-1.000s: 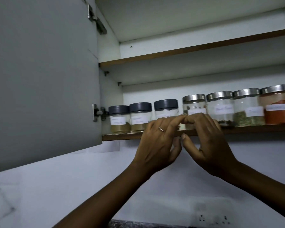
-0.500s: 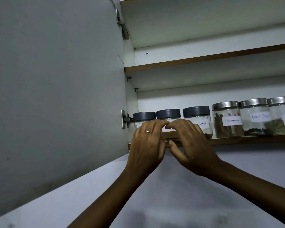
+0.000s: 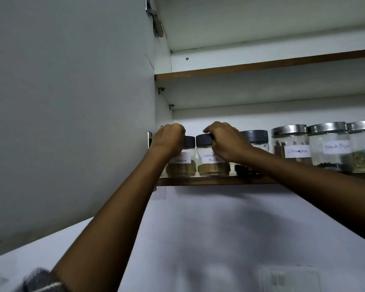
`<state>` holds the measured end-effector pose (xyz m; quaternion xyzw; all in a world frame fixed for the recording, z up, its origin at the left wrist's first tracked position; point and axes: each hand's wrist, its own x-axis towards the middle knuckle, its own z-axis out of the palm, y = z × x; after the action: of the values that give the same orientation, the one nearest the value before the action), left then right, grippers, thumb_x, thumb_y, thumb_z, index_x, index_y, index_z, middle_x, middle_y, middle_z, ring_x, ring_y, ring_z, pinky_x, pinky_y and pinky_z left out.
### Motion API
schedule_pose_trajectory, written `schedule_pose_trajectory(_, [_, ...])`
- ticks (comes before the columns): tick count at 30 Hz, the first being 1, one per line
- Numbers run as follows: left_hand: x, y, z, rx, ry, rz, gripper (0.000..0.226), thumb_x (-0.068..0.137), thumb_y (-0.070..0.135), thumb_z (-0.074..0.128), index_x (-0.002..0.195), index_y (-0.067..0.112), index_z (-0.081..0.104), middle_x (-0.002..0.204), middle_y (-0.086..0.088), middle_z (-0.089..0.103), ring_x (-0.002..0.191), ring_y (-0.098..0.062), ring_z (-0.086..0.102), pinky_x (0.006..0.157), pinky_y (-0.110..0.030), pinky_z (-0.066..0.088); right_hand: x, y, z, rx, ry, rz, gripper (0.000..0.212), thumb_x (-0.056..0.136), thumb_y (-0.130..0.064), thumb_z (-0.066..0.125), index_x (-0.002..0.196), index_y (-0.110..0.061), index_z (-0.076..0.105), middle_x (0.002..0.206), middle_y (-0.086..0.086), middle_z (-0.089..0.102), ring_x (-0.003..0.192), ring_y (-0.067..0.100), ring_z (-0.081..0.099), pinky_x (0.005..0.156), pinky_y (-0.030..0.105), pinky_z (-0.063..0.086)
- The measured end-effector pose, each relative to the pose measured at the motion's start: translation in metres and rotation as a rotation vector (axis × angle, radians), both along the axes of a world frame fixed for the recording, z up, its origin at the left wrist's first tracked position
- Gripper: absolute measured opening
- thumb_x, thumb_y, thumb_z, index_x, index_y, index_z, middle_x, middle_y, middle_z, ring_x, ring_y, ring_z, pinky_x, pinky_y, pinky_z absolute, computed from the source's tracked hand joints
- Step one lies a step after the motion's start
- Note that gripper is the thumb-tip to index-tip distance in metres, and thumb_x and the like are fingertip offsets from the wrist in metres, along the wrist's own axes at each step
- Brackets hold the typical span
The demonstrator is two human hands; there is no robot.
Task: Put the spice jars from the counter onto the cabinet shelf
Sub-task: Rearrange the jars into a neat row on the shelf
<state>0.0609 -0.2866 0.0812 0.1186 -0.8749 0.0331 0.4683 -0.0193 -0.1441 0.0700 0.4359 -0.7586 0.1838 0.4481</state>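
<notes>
A: Since a second ago both hands went up from the shelf edge onto the lids.
B: Left hand [image 3: 169, 140] grips the masala jar [image 3: 180, 157]; right hand [image 3: 228, 142] grips the coriander jar [image 3: 212, 158]. Both jars stand upright, directly under the hands, on the shelf [image 3: 209, 180].

1. The jars under my hands, the masala jar [image 3: 180, 165] and the coriander jar [image 3: 213, 165], look like clear glossy glass or plastic with matt dark lids and white paper labels.
2. The cinnamon jar [image 3: 291, 148] and pepper jar [image 3: 330, 148] carry brushed, shiny metal lids.
3. The shelf [image 3: 209, 180] edge is brown wood.
4. The cabinet door [image 3: 72, 102] is smooth, matt grey.
</notes>
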Motion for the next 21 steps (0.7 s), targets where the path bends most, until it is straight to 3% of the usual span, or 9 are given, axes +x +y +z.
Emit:
schedule_pose_trajectory(4, [-0.001, -0.004, 0.003, 0.015, -0.124, -0.001, 0.028, 0.093, 0.005, 0.051, 0.118, 0.009, 0.065, 0.119, -0.018, 0.063, 0.106, -0.035, 0.058, 0.087, -0.038, 0.049, -0.004, 0.000, -0.003, 0.002, -0.062, 0.025, 0.036, 0.079, 0.003, 0.044, 0.110, -0.007, 0.060, 0.112, 0.013, 0.062, 0.102, 0.034, 0.055, 0.085, 0.039, 0.046])
schedule_pose_trajectory(12, [-0.002, -0.007, 0.014, -0.015, -0.176, -0.029, 0.026, 0.094, 0.010, 0.051, 0.116, 0.010, 0.067, 0.115, -0.016, 0.066, 0.101, -0.031, 0.059, 0.076, -0.033, 0.045, -0.013, -0.001, 0.003, -0.003, -0.034, 0.059, 0.044, 0.075, 0.006, 0.046, 0.112, -0.010, 0.062, 0.113, 0.012, 0.064, 0.103, 0.032, 0.055, 0.075, 0.031, 0.037])
schedule_pose_trajectory(17, [-0.005, -0.011, 0.019, -0.001, -0.207, -0.059, 0.026, 0.094, 0.010, 0.052, 0.114, 0.011, 0.068, 0.116, -0.014, 0.067, 0.103, -0.029, 0.060, 0.077, -0.029, 0.042, -0.016, -0.004, 0.007, 0.009, -0.050, 0.056, 0.040, 0.078, 0.005, 0.046, 0.113, -0.009, 0.061, 0.115, 0.014, 0.064, 0.106, 0.033, 0.054, 0.074, 0.028, 0.033])
schedule_pose_trajectory(21, [-0.012, -0.015, 0.021, 0.017, -0.234, -0.074, 0.025, 0.093, 0.008, 0.053, 0.113, 0.010, 0.068, 0.115, -0.013, 0.067, 0.103, -0.027, 0.060, 0.081, -0.029, 0.045, -0.017, -0.010, 0.009, 0.015, -0.068, 0.007, 0.033, 0.082, 0.000, 0.046, 0.111, -0.008, 0.059, 0.114, 0.017, 0.062, 0.104, 0.036, 0.054, 0.075, 0.031, 0.039])
